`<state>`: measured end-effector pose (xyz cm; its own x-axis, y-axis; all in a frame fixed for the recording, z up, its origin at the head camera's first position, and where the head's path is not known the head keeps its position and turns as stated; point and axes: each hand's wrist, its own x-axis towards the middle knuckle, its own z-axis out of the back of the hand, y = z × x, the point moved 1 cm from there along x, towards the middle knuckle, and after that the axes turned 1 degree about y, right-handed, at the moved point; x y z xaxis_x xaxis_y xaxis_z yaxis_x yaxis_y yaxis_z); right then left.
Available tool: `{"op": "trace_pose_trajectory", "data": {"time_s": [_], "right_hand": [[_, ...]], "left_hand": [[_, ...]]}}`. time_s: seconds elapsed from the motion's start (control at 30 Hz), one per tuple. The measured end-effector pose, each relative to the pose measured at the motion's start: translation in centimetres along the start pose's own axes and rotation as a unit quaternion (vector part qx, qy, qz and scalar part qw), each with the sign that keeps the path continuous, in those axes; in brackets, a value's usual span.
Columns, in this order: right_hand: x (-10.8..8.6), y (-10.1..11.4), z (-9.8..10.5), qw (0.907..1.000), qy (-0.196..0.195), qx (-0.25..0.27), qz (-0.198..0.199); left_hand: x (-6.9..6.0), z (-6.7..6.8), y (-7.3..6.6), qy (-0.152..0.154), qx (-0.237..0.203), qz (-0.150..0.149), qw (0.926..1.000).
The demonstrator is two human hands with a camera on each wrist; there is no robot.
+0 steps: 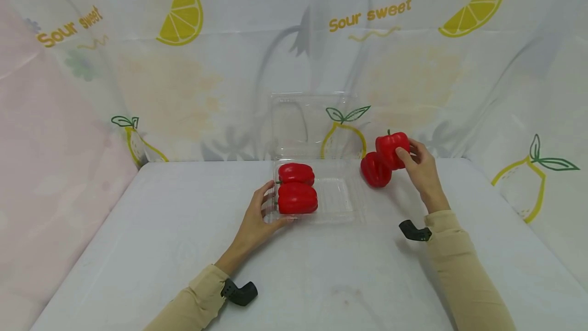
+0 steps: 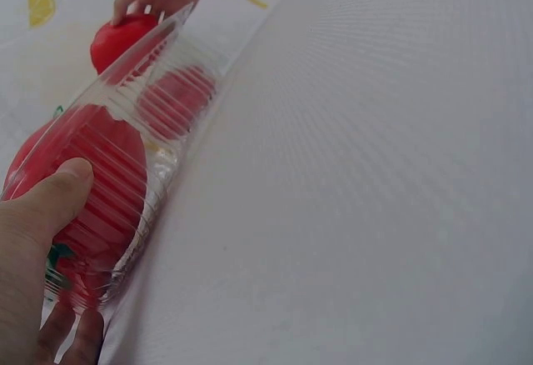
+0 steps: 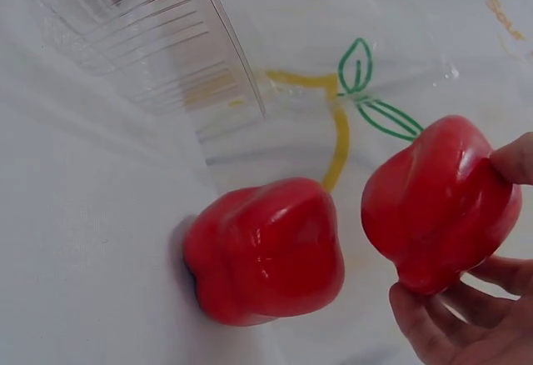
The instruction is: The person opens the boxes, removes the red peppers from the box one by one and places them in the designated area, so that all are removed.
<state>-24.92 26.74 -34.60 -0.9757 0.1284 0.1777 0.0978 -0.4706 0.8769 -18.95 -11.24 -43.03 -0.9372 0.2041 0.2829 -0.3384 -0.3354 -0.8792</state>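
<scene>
Red pepper (image 1: 392, 148) hung pinched in the right hand (image 1: 423, 170), near the right side of the clear box (image 1: 335, 194).
Thumb and fingertips gripped it just apart from the loose pepper (image 1: 374, 172), while the left hand (image 1: 256, 218) held the box by its near left corner, two peppers (image 1: 297, 199) lying in its left half. Doing this well likely called for a firm but light pinch on the smooth skin, a lift high enough to pass the box's wall, and a steady left-hand hold so the thin plastic would not slide.
</scene>
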Motion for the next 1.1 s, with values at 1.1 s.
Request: {"op": "trace_pose_trajectory", "data": {"time_s": [1.1], "right_hand": [[0.3, -1.7, 1.5, 0.9958, -0.034, 0.022, -0.083]], "left_hand": [[-0.8, 0.7, -4.0, 0.016, -0.007, 0.011, 0.9998]]}}
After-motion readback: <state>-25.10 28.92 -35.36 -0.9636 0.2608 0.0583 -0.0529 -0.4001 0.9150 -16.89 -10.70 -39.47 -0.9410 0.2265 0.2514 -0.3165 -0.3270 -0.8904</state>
